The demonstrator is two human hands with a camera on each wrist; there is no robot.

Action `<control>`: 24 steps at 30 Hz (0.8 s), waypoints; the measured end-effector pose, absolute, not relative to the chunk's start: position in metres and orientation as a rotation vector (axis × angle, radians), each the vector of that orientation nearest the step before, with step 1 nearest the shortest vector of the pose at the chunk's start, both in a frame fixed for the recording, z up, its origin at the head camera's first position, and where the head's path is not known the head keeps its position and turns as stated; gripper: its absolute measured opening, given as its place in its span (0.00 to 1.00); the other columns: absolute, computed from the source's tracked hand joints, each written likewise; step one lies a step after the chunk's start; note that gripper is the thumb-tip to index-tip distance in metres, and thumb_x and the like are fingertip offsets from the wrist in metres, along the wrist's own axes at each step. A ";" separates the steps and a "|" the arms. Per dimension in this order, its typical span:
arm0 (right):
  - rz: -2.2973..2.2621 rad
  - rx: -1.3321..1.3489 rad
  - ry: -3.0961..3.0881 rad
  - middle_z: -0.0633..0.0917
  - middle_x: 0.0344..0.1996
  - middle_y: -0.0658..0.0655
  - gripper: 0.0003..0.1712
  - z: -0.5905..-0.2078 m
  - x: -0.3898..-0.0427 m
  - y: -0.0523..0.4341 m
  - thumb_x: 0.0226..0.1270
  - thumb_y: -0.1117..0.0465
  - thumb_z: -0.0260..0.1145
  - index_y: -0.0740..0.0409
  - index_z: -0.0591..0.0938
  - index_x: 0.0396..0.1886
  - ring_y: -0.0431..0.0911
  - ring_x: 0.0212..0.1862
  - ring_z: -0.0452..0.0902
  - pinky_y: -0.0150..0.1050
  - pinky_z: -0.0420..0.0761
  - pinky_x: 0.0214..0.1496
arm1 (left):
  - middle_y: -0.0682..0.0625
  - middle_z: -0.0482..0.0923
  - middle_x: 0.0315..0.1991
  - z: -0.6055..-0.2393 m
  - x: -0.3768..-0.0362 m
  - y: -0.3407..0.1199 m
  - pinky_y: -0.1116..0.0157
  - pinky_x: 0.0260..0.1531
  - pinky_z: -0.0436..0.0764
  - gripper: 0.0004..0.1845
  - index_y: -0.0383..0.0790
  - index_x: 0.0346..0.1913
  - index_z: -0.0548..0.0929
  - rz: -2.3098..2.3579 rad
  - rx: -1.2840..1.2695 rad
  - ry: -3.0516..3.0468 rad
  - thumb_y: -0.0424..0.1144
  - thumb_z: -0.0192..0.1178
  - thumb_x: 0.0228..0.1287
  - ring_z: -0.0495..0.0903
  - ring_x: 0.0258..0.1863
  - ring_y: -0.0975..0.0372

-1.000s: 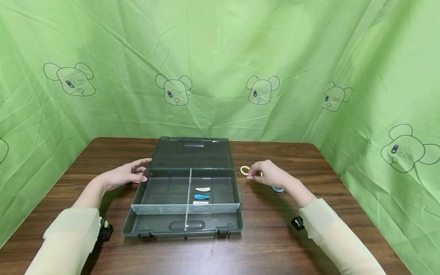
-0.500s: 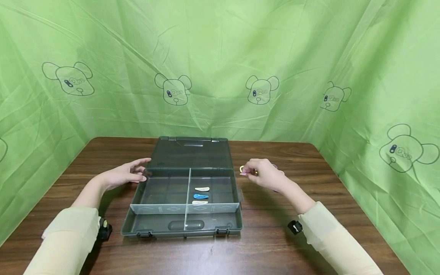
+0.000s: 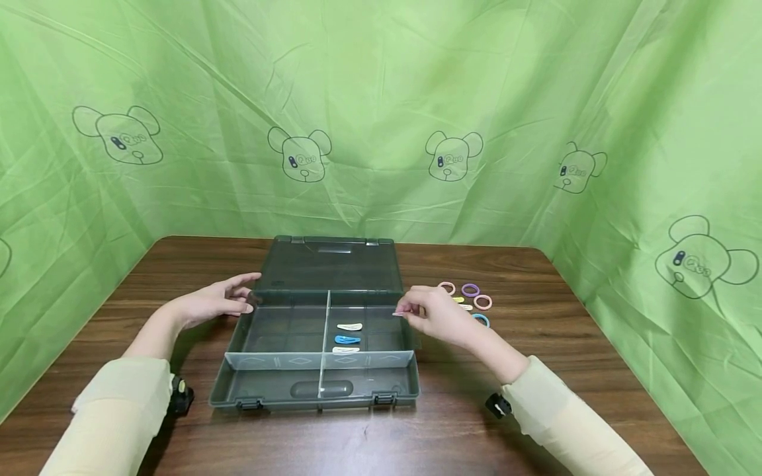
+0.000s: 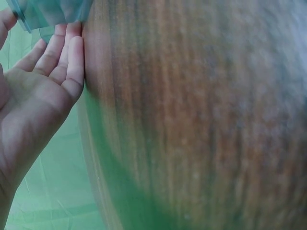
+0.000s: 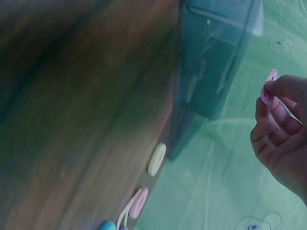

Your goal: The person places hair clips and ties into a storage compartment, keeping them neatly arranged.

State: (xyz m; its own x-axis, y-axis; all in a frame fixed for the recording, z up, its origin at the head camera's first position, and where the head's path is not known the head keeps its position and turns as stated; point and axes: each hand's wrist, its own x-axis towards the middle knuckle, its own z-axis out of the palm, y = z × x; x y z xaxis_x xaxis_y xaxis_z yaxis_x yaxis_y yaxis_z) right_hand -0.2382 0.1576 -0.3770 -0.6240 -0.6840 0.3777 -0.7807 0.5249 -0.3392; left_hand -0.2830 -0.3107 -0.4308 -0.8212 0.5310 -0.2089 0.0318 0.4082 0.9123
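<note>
My right hand point(image 3: 437, 317) pinches a small pink snap hair clip point(image 5: 268, 93) between thumb and forefinger, above the right rim of a dark see-through storage box point(image 3: 315, 403). In the box's back right compartment lie a white hair clip point(image 3: 349, 326), a blue hair clip point(image 3: 348, 340) and, close to the divider, another pale hair clip point(image 3: 346, 350). At the box's left side, my left hand point(image 3: 211, 304) rests with its thumb at the rim and its fingers loosely extended. Part of those fingers is behind the box corner point(image 4: 53, 12) in the left wrist view.
Right of the box lie a purple hair tie point(image 3: 470, 285), a pink hair tie point(image 3: 483, 296), a blue hair tie point(image 3: 479, 315) and a yellow clip point(image 3: 458, 299). The box's lid point(image 3: 333, 264) lies back on the wooden table point(image 3: 506, 264). Green cloth point(image 3: 381, 79) surrounds the table.
My right hand has moved left with the pink hair clip, from beside the box to over its right rim. More hair ties show on the table. The left hand stays at the box.
</note>
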 end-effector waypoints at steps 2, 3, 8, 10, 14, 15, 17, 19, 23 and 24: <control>0.721 1.263 -2.568 0.80 0.25 0.44 0.07 -0.379 -0.237 0.153 0.57 0.67 0.67 0.51 0.84 0.32 0.39 0.28 0.74 0.29 0.74 0.31 | 0.26 0.50 0.68 -0.431 -0.283 -0.311 0.70 0.49 0.74 0.45 0.43 0.75 0.43 1.408 0.479 2.194 0.39 0.60 0.64 0.53 0.67 0.41; 0.714 1.275 -2.569 0.80 0.25 0.43 0.06 -0.379 -0.237 0.150 0.57 0.66 0.68 0.51 0.84 0.32 0.38 0.27 0.73 0.28 0.74 0.31 | 0.26 0.50 0.68 -0.431 -0.283 -0.311 0.70 0.49 0.74 0.45 0.43 0.75 0.43 1.409 0.479 2.192 0.39 0.60 0.64 0.54 0.67 0.42; 0.698 1.364 -2.584 0.83 0.26 0.44 0.03 -0.382 -0.239 0.139 0.59 0.65 0.67 0.52 0.85 0.31 0.34 0.28 0.74 0.29 0.76 0.31 | 0.27 0.50 0.68 -0.432 -0.283 -0.311 0.70 0.49 0.74 0.45 0.43 0.75 0.43 1.414 0.479 2.185 0.39 0.60 0.64 0.55 0.66 0.42; 0.710 1.410 -2.602 0.84 0.28 0.46 0.03 -0.383 -0.239 0.137 0.59 0.66 0.67 0.54 0.85 0.32 0.33 0.30 0.75 0.32 0.78 0.32 | 0.27 0.51 0.68 -0.432 -0.283 -0.311 0.70 0.49 0.74 0.45 0.43 0.75 0.43 1.414 0.479 2.182 0.39 0.60 0.64 0.57 0.66 0.42; 0.723 1.487 -2.628 0.85 0.31 0.46 0.04 -0.385 -0.242 0.134 0.59 0.67 0.66 0.54 0.85 0.31 0.33 0.31 0.75 0.31 0.78 0.33 | 0.27 0.51 0.68 -0.432 -0.284 -0.311 0.69 0.50 0.73 0.44 0.43 0.75 0.43 1.400 0.483 2.189 0.39 0.59 0.65 0.57 0.66 0.43; 0.730 1.500 -2.630 0.85 0.30 0.46 0.04 -0.386 -0.243 0.133 0.59 0.67 0.66 0.55 0.85 0.31 0.33 0.31 0.75 0.30 0.77 0.33 | 0.27 0.51 0.68 -0.433 -0.284 -0.311 0.69 0.50 0.73 0.44 0.44 0.75 0.43 1.398 0.480 2.190 0.39 0.59 0.65 0.57 0.66 0.43; 0.726 1.513 -2.631 0.85 0.29 0.45 0.04 -0.388 -0.244 0.132 0.59 0.67 0.66 0.54 0.85 0.30 0.32 0.31 0.75 0.27 0.76 0.33 | 0.28 0.50 0.69 -0.434 -0.285 -0.311 0.70 0.50 0.73 0.44 0.45 0.75 0.43 1.393 0.475 2.195 0.39 0.59 0.65 0.55 0.67 0.43; 0.719 1.524 -2.634 0.84 0.27 0.44 0.04 -0.389 -0.246 0.131 0.59 0.66 0.67 0.53 0.85 0.30 0.31 0.30 0.74 0.25 0.75 0.33 | 0.28 0.50 0.69 -0.434 -0.286 -0.312 0.70 0.50 0.73 0.44 0.45 0.75 0.43 1.389 0.469 2.200 0.39 0.59 0.65 0.53 0.67 0.44; 0.705 1.557 -2.657 0.83 0.25 0.43 0.04 -0.391 -0.248 0.128 0.60 0.65 0.67 0.52 0.86 0.30 0.30 0.28 0.73 0.23 0.74 0.32 | 0.28 0.51 0.69 -0.435 -0.285 -0.313 0.69 0.50 0.73 0.45 0.44 0.75 0.43 1.386 0.478 2.206 0.40 0.60 0.64 0.54 0.67 0.44; 0.703 1.565 -2.668 0.83 0.25 0.43 0.04 -0.391 -0.248 0.127 0.59 0.65 0.67 0.52 0.86 0.30 0.30 0.28 0.73 0.23 0.74 0.32 | 0.28 0.51 0.69 -0.435 -0.285 -0.313 0.70 0.50 0.73 0.45 0.43 0.75 0.43 1.383 0.474 2.210 0.40 0.60 0.64 0.55 0.67 0.45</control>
State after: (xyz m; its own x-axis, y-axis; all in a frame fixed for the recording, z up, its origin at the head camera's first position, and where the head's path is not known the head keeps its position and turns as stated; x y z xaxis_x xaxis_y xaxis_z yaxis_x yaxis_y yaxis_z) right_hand -0.2479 0.1271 -0.3914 -0.5125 -0.8367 0.1933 -0.8232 0.4146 -0.3878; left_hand -0.2855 -0.3128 -0.4350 -0.8214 0.5271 -0.2179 0.0343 0.4270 0.9036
